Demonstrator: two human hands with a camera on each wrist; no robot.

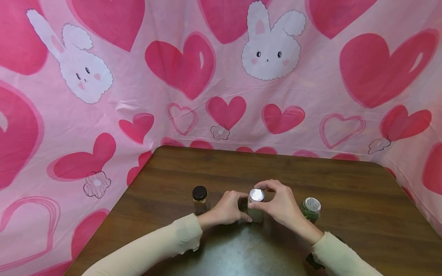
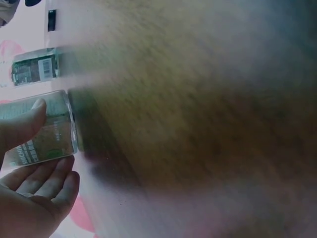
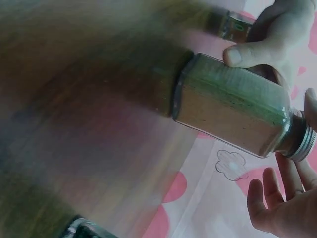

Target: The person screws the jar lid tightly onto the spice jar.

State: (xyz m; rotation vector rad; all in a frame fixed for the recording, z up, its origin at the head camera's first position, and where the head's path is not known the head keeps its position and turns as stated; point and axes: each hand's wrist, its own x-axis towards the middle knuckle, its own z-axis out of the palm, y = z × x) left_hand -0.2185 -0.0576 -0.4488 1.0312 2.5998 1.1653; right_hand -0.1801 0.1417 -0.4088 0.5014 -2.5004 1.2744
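A clear glass spice jar (image 1: 256,214) with a silver lid (image 1: 256,194) stands on the table between both hands. My left hand (image 1: 228,209) holds its body, with the thumb (image 3: 242,54) along one side and the fingers (image 2: 59,183) along the other. At the top, my right hand (image 1: 281,201) pinches the silver lid between thumb and fingers. Brownish, powdery contents (image 3: 223,114) fill much of the jar. White print shows on its side in the left wrist view.
A black-capped spice jar (image 1: 200,201) stands behind my left wrist. Beside my right wrist is a jar of green flakes (image 1: 310,211) with a perforated silver lid. A small black object (image 1: 314,262) lies by the right sleeve. Heart-patterned cloth (image 1: 228,84) hangs behind the wooden table (image 1: 345,184).
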